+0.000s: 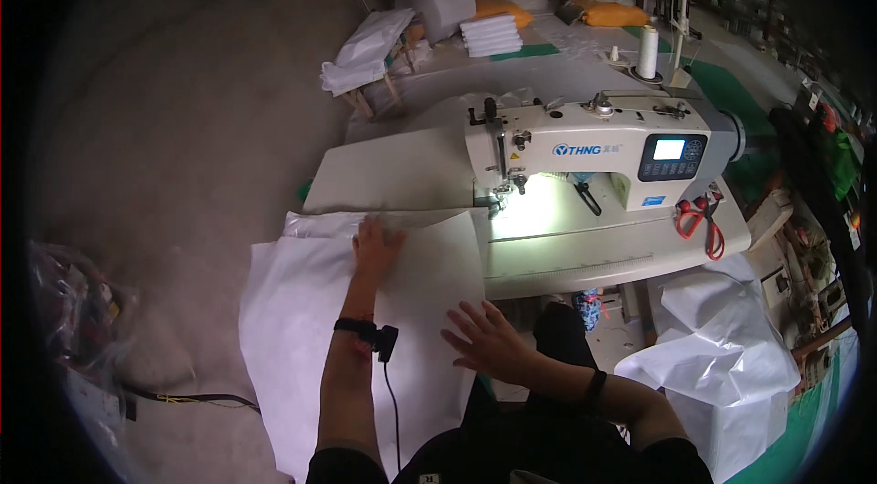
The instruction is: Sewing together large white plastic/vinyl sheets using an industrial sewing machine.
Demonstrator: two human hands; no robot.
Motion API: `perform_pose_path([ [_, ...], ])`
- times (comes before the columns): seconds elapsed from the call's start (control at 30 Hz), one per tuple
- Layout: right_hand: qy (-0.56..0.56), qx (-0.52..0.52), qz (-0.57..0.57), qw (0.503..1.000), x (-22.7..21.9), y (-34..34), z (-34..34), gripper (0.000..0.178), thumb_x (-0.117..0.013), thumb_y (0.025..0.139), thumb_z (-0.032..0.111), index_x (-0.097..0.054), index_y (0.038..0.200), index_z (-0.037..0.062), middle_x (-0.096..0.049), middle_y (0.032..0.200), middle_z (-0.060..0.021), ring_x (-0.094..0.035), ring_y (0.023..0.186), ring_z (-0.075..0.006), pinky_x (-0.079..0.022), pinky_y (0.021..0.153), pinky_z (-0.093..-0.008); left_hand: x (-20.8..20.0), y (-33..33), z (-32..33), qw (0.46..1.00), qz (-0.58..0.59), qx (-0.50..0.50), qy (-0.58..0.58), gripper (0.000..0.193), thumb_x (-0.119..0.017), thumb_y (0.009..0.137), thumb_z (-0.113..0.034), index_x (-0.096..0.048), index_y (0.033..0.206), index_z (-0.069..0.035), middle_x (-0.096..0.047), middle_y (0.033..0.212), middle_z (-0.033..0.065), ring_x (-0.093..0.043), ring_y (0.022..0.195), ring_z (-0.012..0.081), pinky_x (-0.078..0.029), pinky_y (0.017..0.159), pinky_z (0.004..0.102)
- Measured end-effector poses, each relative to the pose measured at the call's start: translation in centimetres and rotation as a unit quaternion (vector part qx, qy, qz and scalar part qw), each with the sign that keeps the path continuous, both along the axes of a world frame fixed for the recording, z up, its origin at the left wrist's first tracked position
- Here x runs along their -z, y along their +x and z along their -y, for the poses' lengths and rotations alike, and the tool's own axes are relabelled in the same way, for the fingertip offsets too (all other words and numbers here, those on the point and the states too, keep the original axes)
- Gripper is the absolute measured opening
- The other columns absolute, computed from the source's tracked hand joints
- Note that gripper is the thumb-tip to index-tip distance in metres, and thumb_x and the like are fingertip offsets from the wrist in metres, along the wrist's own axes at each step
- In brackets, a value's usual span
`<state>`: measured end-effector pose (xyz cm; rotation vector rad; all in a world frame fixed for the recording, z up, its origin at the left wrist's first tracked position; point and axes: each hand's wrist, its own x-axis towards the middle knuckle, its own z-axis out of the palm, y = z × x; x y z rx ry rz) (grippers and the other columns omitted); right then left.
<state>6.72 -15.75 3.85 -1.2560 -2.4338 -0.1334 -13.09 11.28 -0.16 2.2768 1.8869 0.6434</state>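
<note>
A large white sheet, smooth and slightly glossy, hangs over the front edge of the sewing table and down across my lap. My left hand lies flat on its upper part, fingers stretched out toward the far edge. Lower down, my right hand is spread over the sheet's right edge; whether it touches cannot be made out. The sheet's upper right corner lies beside the presser foot of a white sewing machine, whose lamp lights the bed. Neither hand grips anything visible.
Red-handled scissors and a small dark-handled tool lie on the machine bed. A white thread cone stands behind. Crumpled white sheeting hangs at the right. Folded white stacks and orange sacks are farther back.
</note>
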Motion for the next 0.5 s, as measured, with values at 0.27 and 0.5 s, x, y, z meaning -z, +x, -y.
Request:
perform_pose_path([
  [0.27,-0.324,0.275,-0.225,0.877,3.8,0.4,1.8,0.040,-0.060,0.084,0.041,-0.057,0.091,0.0020,-0.061,0.096,-0.0145,-0.060,0.090,-0.0268,-0.046,0.075,-0.0381,-1.9,0.5,0.8,0.970,-0.024,0.239,0.030,0.050,-0.064,0.076,-0.042,-0.057,0.115,-0.011,-0.054,0.121,0.0101,-0.045,0.117,0.0306,-0.024,0.105,0.0480],
  [0.5,-0.475,0.127,-0.331,0.806,8.2,-0.5,1.7,0.034,-0.052,0.090,0.033,-0.058,0.088,-0.0010,-0.063,0.080,-0.0158,-0.063,0.071,-0.0266,-0.047,0.066,-0.0390,-3.5,1.7,-0.2,0.958,-0.140,0.251,0.014,0.039,-0.067,0.075,-0.035,-0.060,0.102,-0.008,-0.057,0.107,0.0143,-0.053,0.101,0.0308,-0.040,0.091,0.0422],
])
